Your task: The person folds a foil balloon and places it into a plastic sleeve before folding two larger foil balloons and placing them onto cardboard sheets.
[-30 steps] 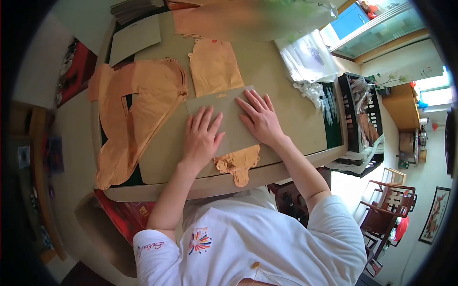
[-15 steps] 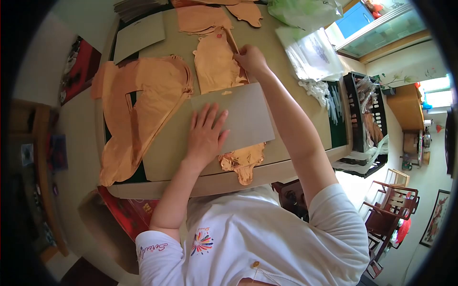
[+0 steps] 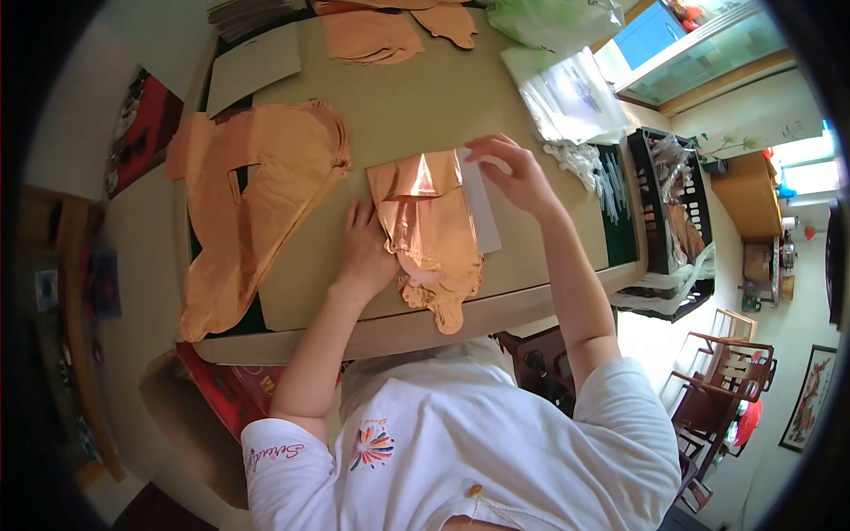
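A copper-coloured foil balloon (image 3: 425, 212) lies folded near the front of the table, its shiny top flap turned down toward me. A strip of pale card (image 3: 479, 208) shows along its right side; the rest of the card is hidden beneath the foil. My left hand (image 3: 367, 248) rests at the balloon's left edge, fingers stretched out and thumb side partly covered by the foil. At the upper right corner of the foil, my right hand (image 3: 518, 177) hovers with its fingers apart, holding nothing I can see.
More flat copper foil balloons (image 3: 283, 168) are stacked at left, others (image 3: 372, 35) at the far edge. A loose card (image 3: 257, 66) lies at back left. Clear plastic bags (image 3: 567, 97), white ribbon (image 3: 574, 164) and thin straws (image 3: 611, 186) sit at right, beside a black crate (image 3: 660, 203).
The balloon's far part has been folded toward me over the card, covering most of it. My right hand has come nearer and let go of the foil; my left hand has shifted slightly left.
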`<state>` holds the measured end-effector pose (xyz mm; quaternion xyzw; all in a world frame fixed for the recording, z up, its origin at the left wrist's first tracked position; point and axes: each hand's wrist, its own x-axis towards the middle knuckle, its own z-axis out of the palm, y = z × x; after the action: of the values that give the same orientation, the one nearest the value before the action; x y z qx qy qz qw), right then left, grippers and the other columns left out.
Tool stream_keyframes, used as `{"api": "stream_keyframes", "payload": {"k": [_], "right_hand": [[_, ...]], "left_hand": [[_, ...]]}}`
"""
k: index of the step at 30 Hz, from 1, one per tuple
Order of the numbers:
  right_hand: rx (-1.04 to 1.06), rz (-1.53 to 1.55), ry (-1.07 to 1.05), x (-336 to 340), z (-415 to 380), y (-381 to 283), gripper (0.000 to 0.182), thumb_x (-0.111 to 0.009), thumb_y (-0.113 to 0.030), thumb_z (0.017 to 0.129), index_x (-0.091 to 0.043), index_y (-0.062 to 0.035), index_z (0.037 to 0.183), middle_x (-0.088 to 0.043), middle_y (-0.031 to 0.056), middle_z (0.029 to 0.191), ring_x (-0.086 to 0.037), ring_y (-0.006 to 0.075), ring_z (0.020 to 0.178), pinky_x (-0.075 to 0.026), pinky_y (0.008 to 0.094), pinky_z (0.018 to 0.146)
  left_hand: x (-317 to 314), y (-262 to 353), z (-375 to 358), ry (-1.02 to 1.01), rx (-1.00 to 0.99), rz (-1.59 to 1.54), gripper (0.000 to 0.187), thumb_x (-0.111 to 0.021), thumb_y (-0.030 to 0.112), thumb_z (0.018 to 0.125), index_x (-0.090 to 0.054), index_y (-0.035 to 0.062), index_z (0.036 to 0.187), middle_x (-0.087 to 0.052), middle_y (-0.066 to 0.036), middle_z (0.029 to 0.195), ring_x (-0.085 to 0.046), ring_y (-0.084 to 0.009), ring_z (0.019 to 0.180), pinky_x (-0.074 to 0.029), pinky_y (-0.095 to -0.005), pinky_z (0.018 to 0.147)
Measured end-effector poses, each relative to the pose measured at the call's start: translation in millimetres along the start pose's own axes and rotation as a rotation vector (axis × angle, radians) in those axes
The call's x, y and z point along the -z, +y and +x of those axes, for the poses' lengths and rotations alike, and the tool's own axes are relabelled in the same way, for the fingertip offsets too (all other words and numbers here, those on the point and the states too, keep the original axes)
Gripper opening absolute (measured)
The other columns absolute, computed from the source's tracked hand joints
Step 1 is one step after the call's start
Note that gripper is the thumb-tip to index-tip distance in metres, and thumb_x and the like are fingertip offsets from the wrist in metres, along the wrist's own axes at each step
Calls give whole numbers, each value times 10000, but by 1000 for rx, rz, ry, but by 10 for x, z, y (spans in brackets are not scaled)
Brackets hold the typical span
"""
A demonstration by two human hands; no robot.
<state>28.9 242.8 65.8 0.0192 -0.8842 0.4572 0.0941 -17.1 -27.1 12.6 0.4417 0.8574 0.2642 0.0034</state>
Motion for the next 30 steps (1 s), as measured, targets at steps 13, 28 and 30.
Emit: {"api": "stream_keyframes", "payload": {"k": [13,28,30], "right_hand": [[418,-618,-109,-730,149,30,445,-530,-294,932,-517,-102,1332,-485,111,1395,-412,292,1317,-301,478,1087],[406,-648,-127,-742,81,64,437,-488,-309,953,-496,-128,1351,-460,87,1424,-385,261,1339,-272,464,1113],[401,-662,-130,-726,110,73,440,-481,-304,958,-485,-128,1361,-453,87,1431,-379,257,1344,-269,461,1116]], "left_hand": [[-50,-40,6,-6,6,11,583,-651,196,819,-444,25,1337,-473,-200,1340,-374,-377,1300,-275,-521,1108],[-116,-55,379,268,145,33,418,-481,148,932,-431,-30,1307,-380,-220,1441,-334,-347,1365,-295,-457,1111],[-267,29,320,204,177,156,488,-470,191,940,-388,-30,1368,-349,-215,1470,-305,-339,1387,-260,-459,1130]]}}
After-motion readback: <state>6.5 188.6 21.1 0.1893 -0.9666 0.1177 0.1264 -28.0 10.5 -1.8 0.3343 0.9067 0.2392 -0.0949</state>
